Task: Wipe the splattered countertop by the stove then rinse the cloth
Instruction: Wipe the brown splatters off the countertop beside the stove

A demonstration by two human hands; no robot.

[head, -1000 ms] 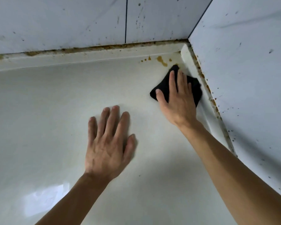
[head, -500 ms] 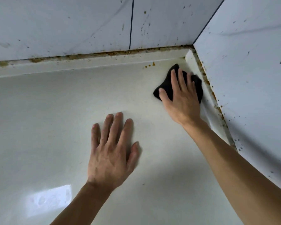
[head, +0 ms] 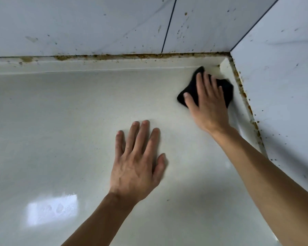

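A black cloth (head: pixel 226 89) lies flat on the pale glossy countertop (head: pixel 69 121), deep in the back right corner. My right hand (head: pixel 206 105) presses down on the cloth, fingers spread over it and pointing towards the corner. My left hand (head: pixel 137 160) rests palm down on the bare counter, nearer to me and left of the cloth, holding nothing. No brown splatter shows on the counter around the cloth.
White tiled walls (head: pixel 96 25) meet at the corner and carry brown specks. Brown grime (head: pixel 132 55) runs along the back seam and down the right seam (head: pixel 245 96). A raised lip (head: pixel 78 66) borders the counter at the back.
My right hand has pushed the cloth further back into the corner, over the brown spots that showed beside it earlier. My left hand stayed planted on the counter.
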